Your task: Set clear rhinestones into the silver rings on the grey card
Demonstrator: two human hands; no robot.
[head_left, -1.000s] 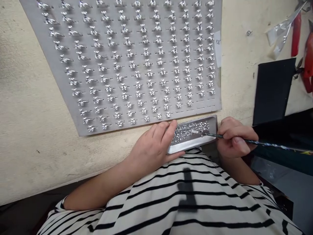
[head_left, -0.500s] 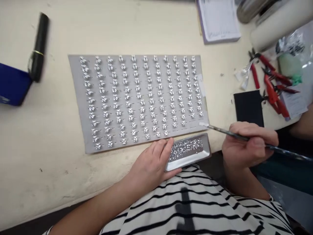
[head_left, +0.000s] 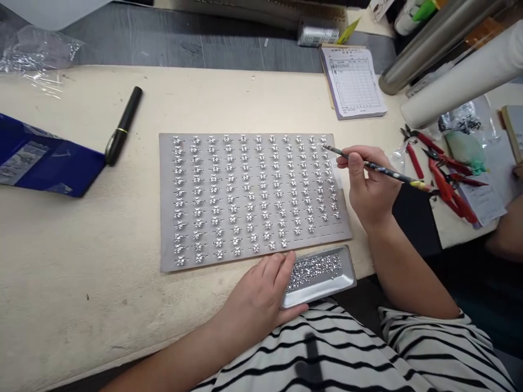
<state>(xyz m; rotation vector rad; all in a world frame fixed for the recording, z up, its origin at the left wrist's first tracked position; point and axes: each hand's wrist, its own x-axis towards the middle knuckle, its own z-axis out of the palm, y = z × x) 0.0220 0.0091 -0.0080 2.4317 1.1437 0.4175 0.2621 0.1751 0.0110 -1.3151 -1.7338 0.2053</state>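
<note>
A grey board (head_left: pixel 165 218) lies on the table, with rows of small rings (head_left: pixel 232 208) topped with clear stones set in its slits. Several slits at its near right corner hold no ring. My left hand (head_left: pixel 261 286) grips the left end of a small metal tray (head_left: pixel 318 294), thumb along the near side and fingers on the far side. Tiny sparkling stones (head_left: pixel 312 269) fill part of that tray. In my right hand (head_left: pixel 371 185) is a thin patterned stick (head_left: pixel 384 170), pinched like a pen. Its tip is at the rings in the board's far right corner.
Left of the board are a black pen (head_left: pixel 125 125) and a blue box (head_left: pixel 53 158). A notepad (head_left: pixel 353 81) lies at the back right. Red-handled pliers (head_left: pixel 449 185), a white roll (head_left: pixel 461 76) and plastic bags are at right. Another person's arm (head_left: pixel 509 234) shows at the right edge.
My right hand has moved from the board's near right corner to its far right corner, still holding the stick. My left hand stays on the tray. The view has shifted, showing more of the table's back.
</note>
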